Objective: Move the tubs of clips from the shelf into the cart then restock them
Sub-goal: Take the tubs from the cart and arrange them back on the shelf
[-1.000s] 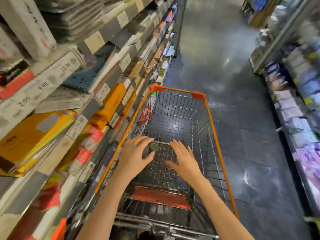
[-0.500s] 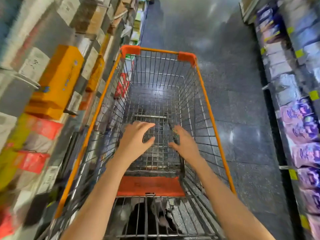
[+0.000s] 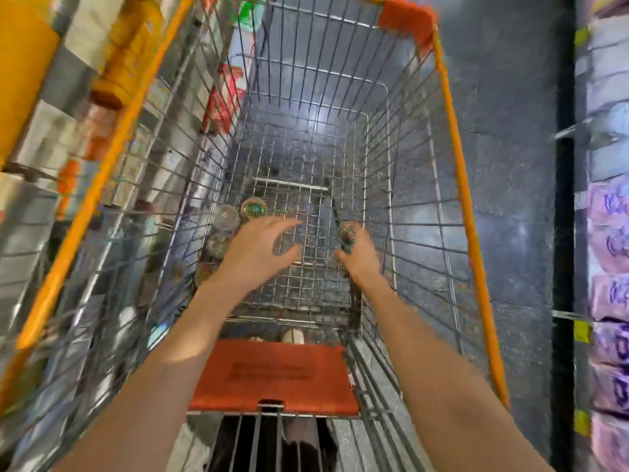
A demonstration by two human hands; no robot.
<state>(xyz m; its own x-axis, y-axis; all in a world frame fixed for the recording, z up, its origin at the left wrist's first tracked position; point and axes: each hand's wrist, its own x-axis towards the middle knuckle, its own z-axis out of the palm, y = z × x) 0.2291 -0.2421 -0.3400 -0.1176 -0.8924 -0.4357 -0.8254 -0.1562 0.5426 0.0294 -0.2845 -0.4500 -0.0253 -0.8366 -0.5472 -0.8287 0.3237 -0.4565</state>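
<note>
Since half a second ago both arms have reached deeper into the cart (image 3: 456,185), and round tubs of clips now show on its wire floor where only bare mesh was seen before. Several clear tubs (image 3: 253,208) lie clustered along the floor's left side, just beside and partly under the left hand (image 3: 253,248); their round lids face up, so each tub's axis stands roughly upright. One more tub (image 3: 346,233) sits in the right hand (image 3: 359,258), whose fingers curl around it, holding it low near the cart's right wall; its tilt is too blurred to tell. The left hand is spread, fingers straight and apart, gripping nothing, hovering over the mesh next to the cluster. Any print on the tubs is unreadable. An orange plastic flap (image 3: 272,376) at the near end of the cart carries dark writing too smeared to read. Blurred shelves (image 3: 44,107) with yellow packs run along the left, purple packets (image 3: 609,233) along the right, dark speckled floor (image 3: 510,131) between.
</note>
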